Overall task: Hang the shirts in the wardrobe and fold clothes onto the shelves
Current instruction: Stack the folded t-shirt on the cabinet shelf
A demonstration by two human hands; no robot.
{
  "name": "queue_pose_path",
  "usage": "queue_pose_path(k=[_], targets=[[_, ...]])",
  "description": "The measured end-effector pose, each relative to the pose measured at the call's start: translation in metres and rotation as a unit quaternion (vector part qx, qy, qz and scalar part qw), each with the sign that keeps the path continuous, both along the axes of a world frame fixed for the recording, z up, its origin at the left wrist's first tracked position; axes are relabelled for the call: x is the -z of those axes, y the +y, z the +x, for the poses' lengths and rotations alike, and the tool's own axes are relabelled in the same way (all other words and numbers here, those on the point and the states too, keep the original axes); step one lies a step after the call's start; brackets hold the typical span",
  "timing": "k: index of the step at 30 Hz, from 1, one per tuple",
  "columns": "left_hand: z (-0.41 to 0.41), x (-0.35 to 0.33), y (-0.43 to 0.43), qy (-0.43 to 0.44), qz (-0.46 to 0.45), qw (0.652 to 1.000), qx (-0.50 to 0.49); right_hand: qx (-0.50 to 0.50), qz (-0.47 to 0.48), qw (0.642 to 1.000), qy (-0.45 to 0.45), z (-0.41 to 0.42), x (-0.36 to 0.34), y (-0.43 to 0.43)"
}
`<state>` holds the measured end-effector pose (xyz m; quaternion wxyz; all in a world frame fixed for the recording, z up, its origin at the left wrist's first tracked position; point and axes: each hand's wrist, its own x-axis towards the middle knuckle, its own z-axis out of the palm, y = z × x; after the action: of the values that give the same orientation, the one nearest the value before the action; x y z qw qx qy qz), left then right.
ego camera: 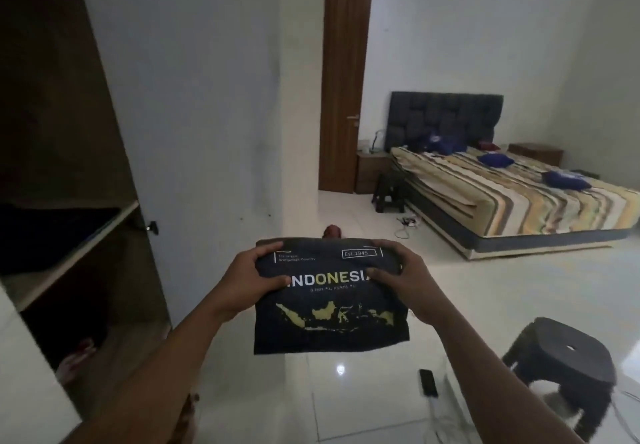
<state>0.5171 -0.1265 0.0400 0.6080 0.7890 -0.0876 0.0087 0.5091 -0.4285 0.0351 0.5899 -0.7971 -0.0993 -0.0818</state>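
A folded black T-shirt (329, 319) with "INDONESIA" lettering and a yellow map print hangs in front of me at waist height. My left hand (251, 279) grips its upper left edge and my right hand (403, 279) grips its upper right edge. The open wardrobe (52, 131) stands at the left, its white shelf (74, 256) carrying dark folded clothes (45, 235). Below that shelf the compartment is dark, with something pale pink (78, 357) low down.
The wardrobe's white door (194, 114) stands open between me and the room. A black plastic stool (568, 371) is at the lower right, a phone (428, 382) lies on the tiled floor. A bed (512, 197) with blue clothes (564, 180) stands at the far right, a brown door (343, 90) behind.
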Motion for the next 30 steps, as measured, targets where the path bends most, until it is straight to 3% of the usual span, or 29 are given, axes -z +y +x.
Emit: queue_pose_path(k=[7, 15, 21, 26, 30], targets=[[0.091, -0.027, 0.068, -0.037, 0.026, 0.983, -0.176, -0.138, -0.011, 0.990, -0.017, 0.183, -0.019, 0.083], [0.105, -0.067, 0.141, -0.040, 0.000, 0.928, -0.371, -0.355, 0.004, 0.935, -0.014, 0.310, -0.080, 0.217], [0.095, -0.091, 0.188, -0.038, -0.070, 0.856, -0.510, -0.451, 0.002, 0.892, 0.026, 0.340, -0.111, 0.328], [0.097, -0.117, 0.237, -0.061, -0.091, 0.768, -0.631, -0.519, -0.008, 0.850, 0.096, 0.344, -0.133, 0.430], [0.102, -0.145, 0.284, -0.128, -0.065, 0.716, -0.683, -0.566, 0.035, 0.822, 0.048, 0.347, -0.156, 0.516]])
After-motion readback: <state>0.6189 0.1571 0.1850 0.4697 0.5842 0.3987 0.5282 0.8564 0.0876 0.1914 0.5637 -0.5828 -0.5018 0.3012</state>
